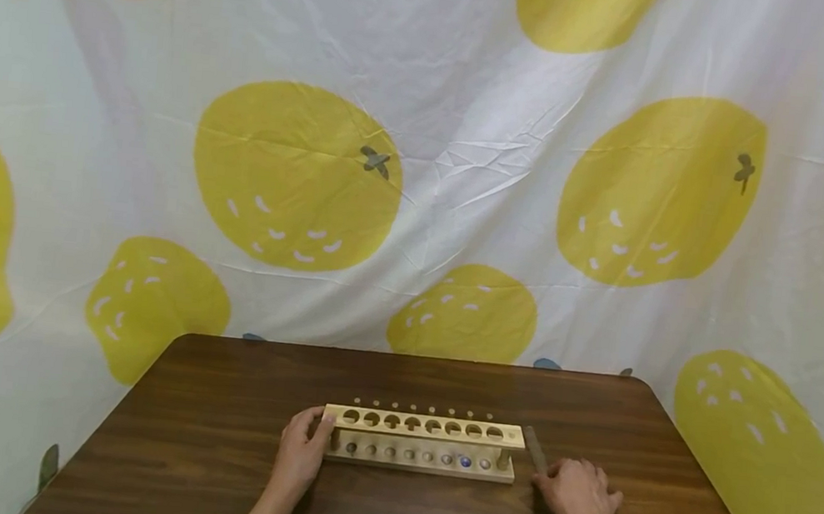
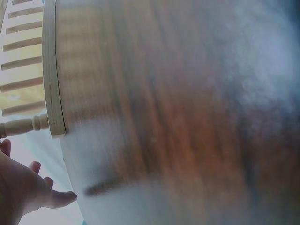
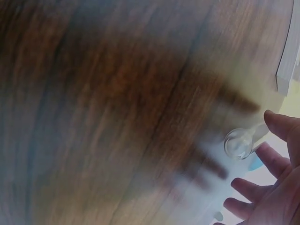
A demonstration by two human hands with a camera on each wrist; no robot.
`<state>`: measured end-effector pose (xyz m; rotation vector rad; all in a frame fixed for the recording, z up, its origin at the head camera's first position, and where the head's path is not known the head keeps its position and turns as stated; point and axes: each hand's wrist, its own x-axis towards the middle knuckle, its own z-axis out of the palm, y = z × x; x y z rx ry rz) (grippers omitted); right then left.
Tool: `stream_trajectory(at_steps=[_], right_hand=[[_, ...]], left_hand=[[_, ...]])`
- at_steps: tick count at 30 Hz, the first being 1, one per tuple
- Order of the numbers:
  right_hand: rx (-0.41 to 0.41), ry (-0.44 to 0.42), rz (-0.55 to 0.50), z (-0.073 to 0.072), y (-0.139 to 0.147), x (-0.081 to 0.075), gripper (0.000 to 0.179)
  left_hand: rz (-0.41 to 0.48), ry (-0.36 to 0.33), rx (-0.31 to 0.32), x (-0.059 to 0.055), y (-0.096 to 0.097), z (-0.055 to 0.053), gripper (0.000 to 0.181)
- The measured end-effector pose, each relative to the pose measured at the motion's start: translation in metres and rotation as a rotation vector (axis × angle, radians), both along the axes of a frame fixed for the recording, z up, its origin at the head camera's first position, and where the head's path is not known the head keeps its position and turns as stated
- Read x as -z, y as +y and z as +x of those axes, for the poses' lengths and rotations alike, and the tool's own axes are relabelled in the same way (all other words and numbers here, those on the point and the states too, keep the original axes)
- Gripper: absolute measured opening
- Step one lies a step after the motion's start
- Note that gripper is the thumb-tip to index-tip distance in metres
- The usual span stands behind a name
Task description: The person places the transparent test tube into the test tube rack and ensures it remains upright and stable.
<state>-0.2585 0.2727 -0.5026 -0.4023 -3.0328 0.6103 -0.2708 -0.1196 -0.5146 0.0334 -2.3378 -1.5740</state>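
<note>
A pale wooden test tube rack stands on the table, with a row of round holes in its upper board and round hollows in its lower board. My left hand grips its left end, the thumb against the upper board. Seen from the left wrist, that hand's lower fingers spread below the rack's turned post. Right of the rack, my right hand pinches a clear glass test tube near its close end. The tube's round end shows between thumb and finger in the right wrist view.
A dark brown wood-grain table with rounded far corners carries everything. Behind the rack's upper board, several small peg tops stand in a row. One lower hollow looks blue. A white curtain with yellow lemons hangs beyond the table.
</note>
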Motion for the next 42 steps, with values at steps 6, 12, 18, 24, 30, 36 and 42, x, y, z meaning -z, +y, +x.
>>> stream_trajectory(at_steps=[6, 12, 18, 24, 30, 36, 42], right_hand=[[0.008, 0.032, 0.006, -0.0013, 0.0031, -0.0004, 0.027], [0.019, 0.028, 0.001, -0.0017, 0.0024, -0.0015, 0.022], [0.032, 0.033, -0.003, -0.0010, 0.0013, -0.0022, 0.021], [0.047, 0.053, -0.025, 0.0010, 0.0028, -0.0028, 0.024], [0.076, 0.078, -0.087, 0.0029, 0.0032, -0.0047, 0.030], [0.130, 0.120, -0.172, 0.0045, 0.0017, -0.0080, 0.036], [0.178, 0.173, -0.240, 0.0035, 0.0019, -0.0095, 0.042]], left_hand=[[0.009, -0.008, 0.007, -0.0002, 0.0004, -0.0011, 0.041], [0.022, -0.025, 0.002, -0.0016, 0.0008, 0.0010, 0.041], [0.033, -0.023, -0.005, -0.0016, 0.0019, 0.0011, 0.040], [0.031, -0.020, -0.009, -0.0006, 0.0016, 0.0011, 0.039], [0.027, -0.027, -0.011, -0.0012, 0.0016, 0.0013, 0.040], [0.036, -0.031, -0.014, -0.0014, 0.0016, 0.0012, 0.040], [0.044, -0.021, -0.013, 0.0005, 0.0014, -0.0002, 0.039]])
